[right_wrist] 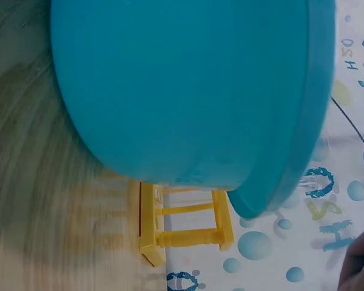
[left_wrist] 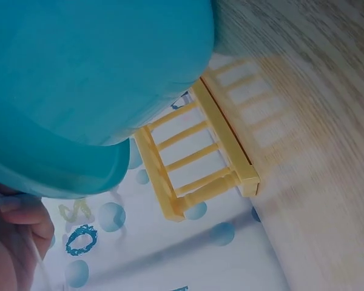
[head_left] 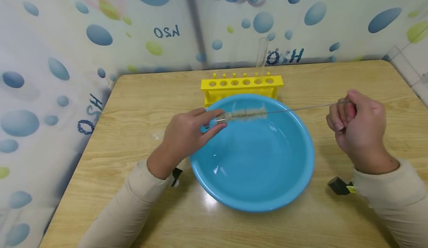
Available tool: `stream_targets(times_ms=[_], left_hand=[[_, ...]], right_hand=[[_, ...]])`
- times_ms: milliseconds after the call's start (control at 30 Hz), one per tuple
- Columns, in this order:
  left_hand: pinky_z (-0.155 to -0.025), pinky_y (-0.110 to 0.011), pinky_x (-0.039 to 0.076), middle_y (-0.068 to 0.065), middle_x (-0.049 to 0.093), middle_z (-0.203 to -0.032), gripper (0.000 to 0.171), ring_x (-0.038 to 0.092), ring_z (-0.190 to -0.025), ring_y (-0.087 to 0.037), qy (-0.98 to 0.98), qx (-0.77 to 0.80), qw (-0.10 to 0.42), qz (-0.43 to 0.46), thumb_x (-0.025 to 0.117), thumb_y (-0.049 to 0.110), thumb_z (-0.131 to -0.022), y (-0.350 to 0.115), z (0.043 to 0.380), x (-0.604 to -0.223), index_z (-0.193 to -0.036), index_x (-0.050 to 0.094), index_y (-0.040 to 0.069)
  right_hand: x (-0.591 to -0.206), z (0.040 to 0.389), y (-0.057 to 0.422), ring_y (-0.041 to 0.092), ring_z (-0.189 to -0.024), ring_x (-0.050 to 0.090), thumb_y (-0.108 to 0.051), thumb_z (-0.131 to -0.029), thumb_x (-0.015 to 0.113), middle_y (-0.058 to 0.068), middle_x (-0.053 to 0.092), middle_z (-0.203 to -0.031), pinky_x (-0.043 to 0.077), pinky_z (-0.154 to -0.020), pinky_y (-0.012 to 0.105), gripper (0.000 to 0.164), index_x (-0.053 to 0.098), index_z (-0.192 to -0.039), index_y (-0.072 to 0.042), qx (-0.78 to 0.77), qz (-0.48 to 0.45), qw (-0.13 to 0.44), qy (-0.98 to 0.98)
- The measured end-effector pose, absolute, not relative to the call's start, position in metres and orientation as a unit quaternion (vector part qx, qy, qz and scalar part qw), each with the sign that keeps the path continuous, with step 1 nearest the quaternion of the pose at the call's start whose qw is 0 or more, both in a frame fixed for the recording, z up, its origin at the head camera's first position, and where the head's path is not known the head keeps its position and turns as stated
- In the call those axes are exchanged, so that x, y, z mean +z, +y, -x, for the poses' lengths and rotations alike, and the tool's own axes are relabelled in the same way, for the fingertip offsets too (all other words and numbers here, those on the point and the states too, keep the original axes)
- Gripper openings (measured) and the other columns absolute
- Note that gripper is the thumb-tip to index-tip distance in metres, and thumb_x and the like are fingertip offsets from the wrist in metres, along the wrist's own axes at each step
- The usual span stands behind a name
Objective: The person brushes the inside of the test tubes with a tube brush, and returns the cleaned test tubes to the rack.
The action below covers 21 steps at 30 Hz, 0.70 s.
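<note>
Over the blue basin (head_left: 254,159), my left hand (head_left: 184,133) pinches a clear glass test tube (head_left: 220,118) between thumb and fingers. A test tube brush (head_left: 249,113) with pale bristles lies in line with the tube, its left end at the tube's mouth and most of its bristles outside. Its thin twisted wire (head_left: 307,108) runs right to my right hand (head_left: 362,129), which grips the far end with curled fingers. In the right wrist view, part of the wire (right_wrist: 352,127) crosses beyond the basin's rim. Much of the tube is hidden by the left hand.
Behind the basin stands a yellow test tube rack (head_left: 240,84), with one upright glass test tube (head_left: 262,56) in a hole towards its right. A patterned wall (head_left: 234,25) rises at the table's back edge. The wooden table (head_left: 160,92) carries the basin and rack.
</note>
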<state>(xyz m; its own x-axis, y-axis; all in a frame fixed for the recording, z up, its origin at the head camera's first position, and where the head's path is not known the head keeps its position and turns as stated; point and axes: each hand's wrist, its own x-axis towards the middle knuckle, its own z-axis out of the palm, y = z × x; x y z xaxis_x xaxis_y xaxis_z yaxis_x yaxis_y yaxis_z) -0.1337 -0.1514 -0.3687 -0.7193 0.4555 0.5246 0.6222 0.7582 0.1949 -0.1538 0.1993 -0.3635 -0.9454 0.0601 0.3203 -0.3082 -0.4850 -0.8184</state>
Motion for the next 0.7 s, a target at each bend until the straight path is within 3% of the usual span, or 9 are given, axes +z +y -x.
stream_targets(times_ms=[300, 500, 700], left_hand=[[-0.049, -0.021, 0.045, -0.003, 0.071, -0.077, 0.037, 0.065, -0.060, -0.013, -0.908, -0.177, 0.234, 0.299, 0.079, 0.036, -0.086, -0.150, 0.135, -0.369, -0.118, 0.075, 0.016], [-0.046, -0.021, 0.038, -0.003, 0.065, -0.069, 0.035, 0.055, -0.054, -0.011, -0.907, -0.167, 0.250, 0.294, 0.080, 0.035, -0.085, -0.156, 0.137, -0.364, -0.116, 0.076, 0.017], [-0.049, -0.023, 0.042, -0.005, 0.064, -0.070, 0.034, 0.052, -0.056, -0.014, -0.906, -0.210, 0.262, 0.259, 0.080, 0.027, -0.086, -0.173, 0.143, -0.369, -0.115, 0.075, 0.010]], right_hand=[[-0.360, 0.155, 0.204, 0.017, -0.036, 0.024, -0.012, -0.106, 0.047, 0.002, 0.029, -0.043, 0.009, -0.034, 0.028, 0.059, 0.027, -0.051, -0.004, 0.852, -0.123, 0.120, -0.495], [-0.359, 0.156, 0.207, 0.017, -0.035, 0.022, -0.009, -0.104, 0.048, 0.003, 0.026, -0.042, 0.008, -0.034, 0.028, 0.061, 0.025, -0.049, -0.002, 0.866, -0.125, 0.143, -0.462], [-0.355, 0.162, 0.211, 0.016, -0.036, 0.023, -0.008, -0.104, 0.045, 0.002, 0.026, -0.042, 0.006, -0.034, 0.027, 0.058, 0.027, -0.049, -0.004, 0.874, -0.099, 0.156, -0.449]])
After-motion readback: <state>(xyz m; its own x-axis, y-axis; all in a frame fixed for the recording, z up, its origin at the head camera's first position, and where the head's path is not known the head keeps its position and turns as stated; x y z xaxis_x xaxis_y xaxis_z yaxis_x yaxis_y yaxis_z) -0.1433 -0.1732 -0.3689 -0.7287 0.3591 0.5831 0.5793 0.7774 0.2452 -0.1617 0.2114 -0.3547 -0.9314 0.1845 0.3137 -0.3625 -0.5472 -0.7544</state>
